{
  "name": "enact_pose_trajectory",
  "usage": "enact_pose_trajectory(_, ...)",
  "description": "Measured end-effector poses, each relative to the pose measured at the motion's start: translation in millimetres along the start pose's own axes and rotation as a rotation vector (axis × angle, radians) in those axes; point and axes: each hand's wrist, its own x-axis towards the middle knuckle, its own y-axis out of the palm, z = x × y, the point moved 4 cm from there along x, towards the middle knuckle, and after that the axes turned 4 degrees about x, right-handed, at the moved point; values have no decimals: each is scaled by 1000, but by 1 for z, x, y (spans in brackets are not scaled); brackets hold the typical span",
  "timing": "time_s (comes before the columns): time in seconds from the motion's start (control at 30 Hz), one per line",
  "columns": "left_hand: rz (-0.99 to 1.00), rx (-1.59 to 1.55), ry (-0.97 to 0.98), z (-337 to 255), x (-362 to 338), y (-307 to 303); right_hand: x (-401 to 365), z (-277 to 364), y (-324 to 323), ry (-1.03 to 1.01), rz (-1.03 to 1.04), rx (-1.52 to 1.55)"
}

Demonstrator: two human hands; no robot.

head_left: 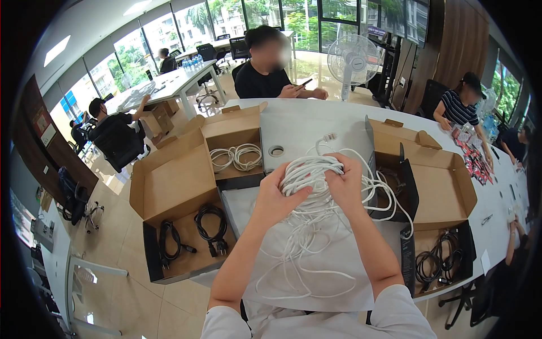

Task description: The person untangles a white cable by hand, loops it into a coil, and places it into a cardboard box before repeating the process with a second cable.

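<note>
A thick bundle of white network cable (307, 179) is held up between both hands over the table. My left hand (278, 195) closes on its left side, thumb lying across the strands. On the right side, my right hand (345, 179) grips the coil with fingers curled around it. A clear cable plug (328, 137) sticks up beyond the bundle. Loose white loops (305, 248) trail down onto the table toward my body, and more strands arc out to the right, over the edge of an open box.
Open cardboard boxes flank the bundle: one with black power cords (210, 229), one with coiled white cables (236, 158), one with black cables (437, 260). A tape roll (276, 151) lies on the white table (316, 116). Across sits a person with a phone (305, 83); others work nearby.
</note>
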Motion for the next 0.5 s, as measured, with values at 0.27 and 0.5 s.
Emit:
enact_pose_trajectory(0.27, 128, -200, -112, 21, 4, 10, -2, 11, -12, 41, -70, 150)
enact_pose_trajectory(0.5, 209, -307, 18, 21, 10, 20, -3, 13, -20, 188, -113, 425)
